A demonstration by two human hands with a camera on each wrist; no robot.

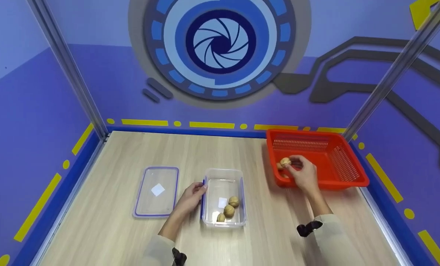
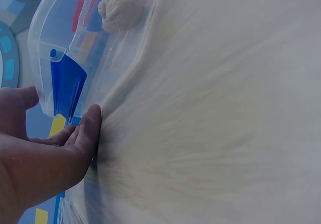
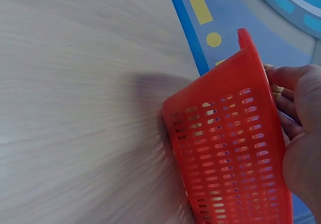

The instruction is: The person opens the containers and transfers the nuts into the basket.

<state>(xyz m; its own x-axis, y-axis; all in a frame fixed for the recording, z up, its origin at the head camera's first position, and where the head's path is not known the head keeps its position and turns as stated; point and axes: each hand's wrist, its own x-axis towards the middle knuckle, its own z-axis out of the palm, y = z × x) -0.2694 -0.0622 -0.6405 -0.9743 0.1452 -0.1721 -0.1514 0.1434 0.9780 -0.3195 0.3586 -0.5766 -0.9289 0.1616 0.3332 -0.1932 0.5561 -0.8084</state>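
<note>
A clear plastic food container with blue side flaps stands mid-table, holding three walnuts in its near right part. My left hand rests against the container's left side, its fingers low on the wall beside a blue flap and its thumb higher up. My right hand pinches a walnut between thumb and fingers over the left part of the red basket. Below it, another walnut shows inside the basket, partly hidden. The right wrist view has the slotted basket wall in front of the fingers.
The container's lid, clear with a blue seal, lies flat left of the container. Blue printed walls close off the back and sides of the wooden table. The basket stands by the back right corner.
</note>
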